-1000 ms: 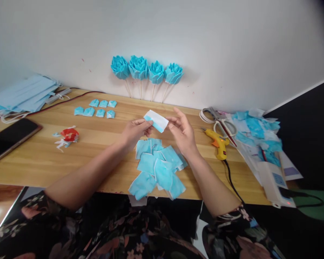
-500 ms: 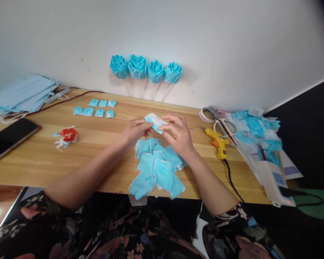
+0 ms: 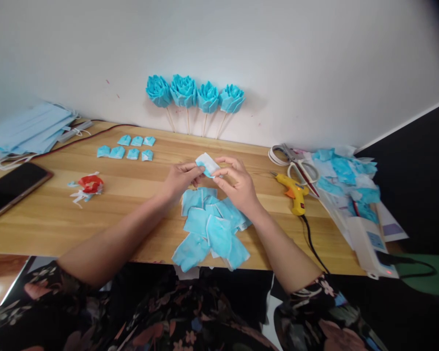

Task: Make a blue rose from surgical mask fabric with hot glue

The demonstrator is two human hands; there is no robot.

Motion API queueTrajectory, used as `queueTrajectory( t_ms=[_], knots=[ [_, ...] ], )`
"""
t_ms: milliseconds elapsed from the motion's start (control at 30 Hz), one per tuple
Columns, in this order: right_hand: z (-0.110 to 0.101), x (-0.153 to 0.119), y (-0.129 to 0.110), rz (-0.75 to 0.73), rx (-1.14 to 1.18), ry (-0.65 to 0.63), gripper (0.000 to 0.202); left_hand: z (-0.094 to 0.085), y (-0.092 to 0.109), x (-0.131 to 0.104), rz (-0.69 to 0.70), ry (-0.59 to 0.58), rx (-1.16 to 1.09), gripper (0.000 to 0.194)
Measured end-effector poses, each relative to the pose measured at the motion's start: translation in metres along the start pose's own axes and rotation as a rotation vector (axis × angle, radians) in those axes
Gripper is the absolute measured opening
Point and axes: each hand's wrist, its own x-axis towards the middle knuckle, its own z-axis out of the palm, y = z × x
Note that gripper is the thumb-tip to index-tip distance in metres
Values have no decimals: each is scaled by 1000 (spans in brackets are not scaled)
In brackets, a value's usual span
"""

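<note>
Between both hands, a small white and blue fabric piece (image 3: 207,163) is held above the table, partly folded. My left hand (image 3: 183,179) pinches its left end between thumb and fingers. At its right end, my right hand (image 3: 236,181) grips the lower edge with thumb and index finger. Just below the hands lies a loose pile of blue fabric squares (image 3: 219,234). Several small folded blue pieces (image 3: 132,154) sit in two rows at the back left. Four blue flowers on sticks (image 3: 183,91) lean against the wall.
A yellow glue gun (image 3: 296,195), scissors (image 3: 300,165), a tape roll (image 3: 276,156), blue scraps (image 3: 344,168) and a white power strip (image 3: 371,246) are on the right. A red scrap bundle (image 3: 90,184), phone (image 3: 16,190) and stacked masks (image 3: 32,126) lie left.
The right hand's fingers have moved slightly left along the held piece, whose white side now shows more. The whole view has shifted a little.
</note>
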Motion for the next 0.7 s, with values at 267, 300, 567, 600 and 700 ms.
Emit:
queueTrajectory(
  t_ms=[267,300,567,600,700],
  knots=[
    [0,0,3,126,162,12,5,2,2,-3,-5,-16,3,25],
    [0,0,3,118,149,9,4,2,2,-3,-14,-12,-17,24],
    [1,0,0,109,120,16,4,1,0,-1,-48,-11,-39,22],
    [2,0,1,141,152,20,5,1,1,-1,-41,-16,-16,22],
    [2,0,3,254,288,20,9,2,2,-2,-20,-33,40,22]
  ],
)
